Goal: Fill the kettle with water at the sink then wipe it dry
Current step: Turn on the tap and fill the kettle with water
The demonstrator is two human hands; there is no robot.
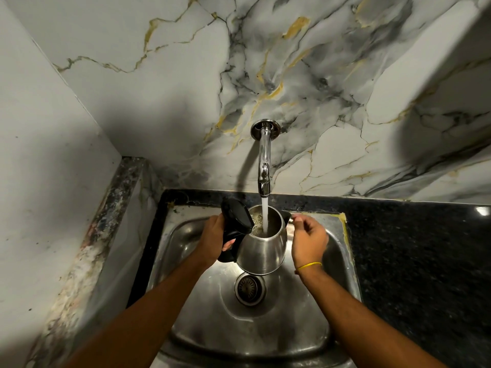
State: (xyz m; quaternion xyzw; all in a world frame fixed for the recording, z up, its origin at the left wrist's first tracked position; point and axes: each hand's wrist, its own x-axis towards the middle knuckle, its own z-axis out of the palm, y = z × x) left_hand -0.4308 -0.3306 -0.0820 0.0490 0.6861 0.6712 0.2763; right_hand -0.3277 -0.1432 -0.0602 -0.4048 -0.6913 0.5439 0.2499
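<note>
A steel kettle with a black handle and an open black lid hangs over the steel sink. My left hand is shut on the kettle's handle and holds it under the wall tap. A stream of water runs from the tap into the kettle's open mouth. My right hand hovers just right of the kettle's spout, fingers loosely curled, holding nothing. A yellow band circles my right wrist.
The sink's drain lies below the kettle. A black speckled counter runs to the right of the sink. A marble-patterned wall stands behind, and a plain wall with a stained ledge closes the left side.
</note>
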